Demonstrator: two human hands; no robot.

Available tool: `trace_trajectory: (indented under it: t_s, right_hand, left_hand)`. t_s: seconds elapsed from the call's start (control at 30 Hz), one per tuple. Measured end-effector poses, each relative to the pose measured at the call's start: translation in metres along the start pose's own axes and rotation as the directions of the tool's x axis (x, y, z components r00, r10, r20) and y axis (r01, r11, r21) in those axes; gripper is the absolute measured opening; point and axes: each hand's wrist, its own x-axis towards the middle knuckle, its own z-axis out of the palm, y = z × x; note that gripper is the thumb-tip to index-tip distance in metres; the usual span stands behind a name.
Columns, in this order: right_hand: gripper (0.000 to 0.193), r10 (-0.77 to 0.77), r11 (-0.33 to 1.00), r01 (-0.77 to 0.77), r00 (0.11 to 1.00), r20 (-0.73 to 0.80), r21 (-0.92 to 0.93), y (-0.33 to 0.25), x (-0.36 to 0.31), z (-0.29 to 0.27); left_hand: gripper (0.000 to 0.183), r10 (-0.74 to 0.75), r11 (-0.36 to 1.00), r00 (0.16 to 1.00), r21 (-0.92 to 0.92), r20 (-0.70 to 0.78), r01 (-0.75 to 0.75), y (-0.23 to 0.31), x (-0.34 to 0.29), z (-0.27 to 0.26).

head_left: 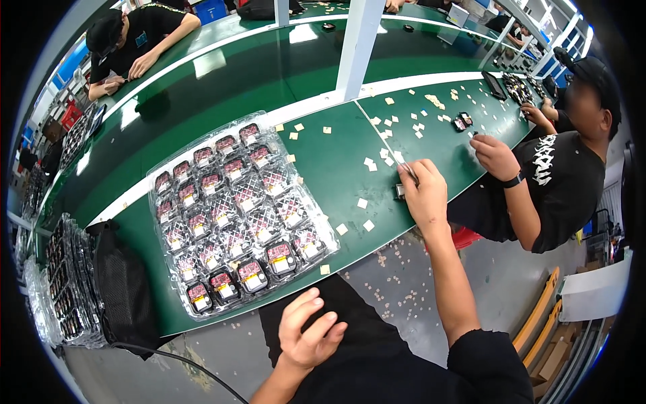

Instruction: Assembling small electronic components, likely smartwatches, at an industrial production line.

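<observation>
My right hand [425, 195] is over the green worktop, fingers pinched round a pair of tweezers [408, 171] with a thin metal shaft. Partly hidden beside that hand lies a small dark block-shaped piece [400, 191]. Above my lap, near the bench edge, my left hand [308, 331] has its fingers apart and curved, and nothing is in it. In front of me a clear plastic tray [328, 232] carries rows of small black square units [252, 275] with pink, white and yellow faces. Small pale square pieces [342, 229] lie scattered between the tray and my right hand.
On the right sits a co-worker [562, 172] in black, hands over the bench near a small dark unit [463, 121]. Stacked trays [64, 283] and a black bag [122, 289] stand at left. A white post [356, 50] rises mid-bench. Another person [138, 40] leans in far left.
</observation>
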Motion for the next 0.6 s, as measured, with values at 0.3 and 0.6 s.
trace_trajectory:
  t_s: [0.3,0.6]
  right_hand:
    - [0.055,0.133,0.971,-0.110,0.987,0.095,-0.213,-0.037,-0.030,-0.021]
    - [0.045,-0.033,0.669,-0.455,0.772,0.634,0.588,-0.100,-0.072,-0.060]
  left_hand:
    - [0.029,-0.149,0.987,0.989,-0.059,0.009,0.150,-0.002,-0.007,0.005]
    - [0.040,-0.034,0.999,0.999,0.038,0.041,0.033,0.003,0.015,0.003]
